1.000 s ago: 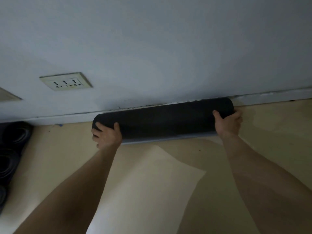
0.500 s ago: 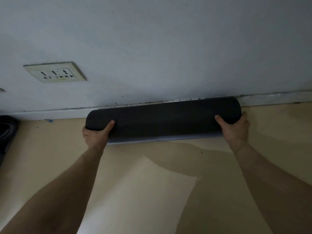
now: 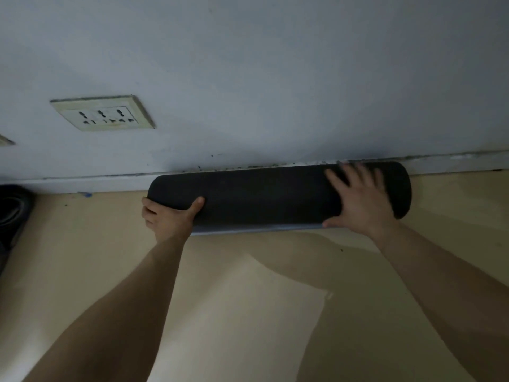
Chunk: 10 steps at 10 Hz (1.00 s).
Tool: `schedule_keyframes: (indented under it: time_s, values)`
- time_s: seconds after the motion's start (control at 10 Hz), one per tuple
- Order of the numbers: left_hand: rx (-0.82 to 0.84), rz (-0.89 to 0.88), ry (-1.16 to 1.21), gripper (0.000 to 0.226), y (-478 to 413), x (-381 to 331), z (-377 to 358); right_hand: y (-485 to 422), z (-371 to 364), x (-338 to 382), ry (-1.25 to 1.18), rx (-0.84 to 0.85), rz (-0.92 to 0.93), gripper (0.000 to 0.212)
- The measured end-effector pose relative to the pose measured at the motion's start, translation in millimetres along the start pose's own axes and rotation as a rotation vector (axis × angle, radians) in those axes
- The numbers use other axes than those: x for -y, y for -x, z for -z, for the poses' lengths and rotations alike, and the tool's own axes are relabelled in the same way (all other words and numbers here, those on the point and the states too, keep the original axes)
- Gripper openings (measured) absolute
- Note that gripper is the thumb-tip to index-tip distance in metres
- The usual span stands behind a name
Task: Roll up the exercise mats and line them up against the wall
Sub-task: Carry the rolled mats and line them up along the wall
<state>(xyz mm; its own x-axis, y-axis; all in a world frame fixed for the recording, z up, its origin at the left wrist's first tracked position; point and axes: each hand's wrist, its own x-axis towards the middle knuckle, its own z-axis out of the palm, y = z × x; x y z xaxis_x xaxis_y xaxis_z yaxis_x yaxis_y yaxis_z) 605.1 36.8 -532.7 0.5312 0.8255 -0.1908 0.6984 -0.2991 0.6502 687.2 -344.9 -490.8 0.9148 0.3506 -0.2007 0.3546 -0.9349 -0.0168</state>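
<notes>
A rolled black exercise mat (image 3: 264, 197) lies on the floor along the foot of the pale wall (image 3: 261, 78), its long side against the skirting. My left hand (image 3: 168, 219) grips the roll near its left end, thumb over the front and fingers curled underneath. My right hand (image 3: 358, 199) lies flat on top of the roll near its right end, fingers spread and straight. A thin grey edge of the mat shows under the roll's front.
More dark rolled mats (image 3: 12, 213) sit by the wall at the far left edge. A cream socket plate (image 3: 103, 113) is set in the wall above left. Beige floor (image 3: 248, 312) stretches toward me between my arms.
My right hand let go of the roll's right end and moved up onto its top, fingers now spread flat. My left hand's grip is unchanged; the view shifted.
</notes>
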Motion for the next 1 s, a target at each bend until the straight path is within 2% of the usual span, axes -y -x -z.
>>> schedule_keyframes:
  time_s: [0.1,0.2,0.3,0.4,0.5,0.6,0.7,0.8,0.9,1.0]
  values:
    - [0.006,-0.003,0.040,0.137,3.2,11.1,3.0,-33.5,17.0,31.0,0.170,0.182,0.194,0.145]
    - [0.035,0.188,0.131,0.134,21.0,27.6,-3.7,-55.1,24.6,44.3,0.218,0.279,0.219,0.159]
    - [0.214,0.442,0.199,0.131,47.8,37.0,-33.9,-57.6,21.9,45.3,0.241,0.267,0.193,0.157]
    - [0.311,0.474,0.251,0.108,80.5,17.4,-63.2,-54.7,21.3,44.7,0.258,0.255,0.208,0.154]
    - [0.479,0.374,0.294,0.124,112.6,-10.6,-74.3,-61.9,27.3,43.0,0.211,0.284,0.219,0.153]
    - [0.530,0.395,0.365,0.132,134.2,-33.7,-84.6,-68.8,31.3,42.7,0.206,0.311,0.221,0.154]
    - [0.487,0.472,0.491,0.134,130.0,-40.3,-90.7,-67.8,31.3,44.6,0.220,0.335,0.246,0.155]
    - [0.464,0.598,0.792,0.147,135.6,-48.2,-89.3,-64.3,32.8,50.2,0.203,0.394,0.258,0.157]
    - [0.373,0.673,0.902,0.150,131.0,-57.4,-89.2,-63.3,39.0,49.9,0.152,0.409,0.252,0.158]
    - [0.216,0.813,0.948,0.135,124.5,-56.7,-88.0,-63.7,41.8,41.7,0.104,0.346,0.215,0.155]
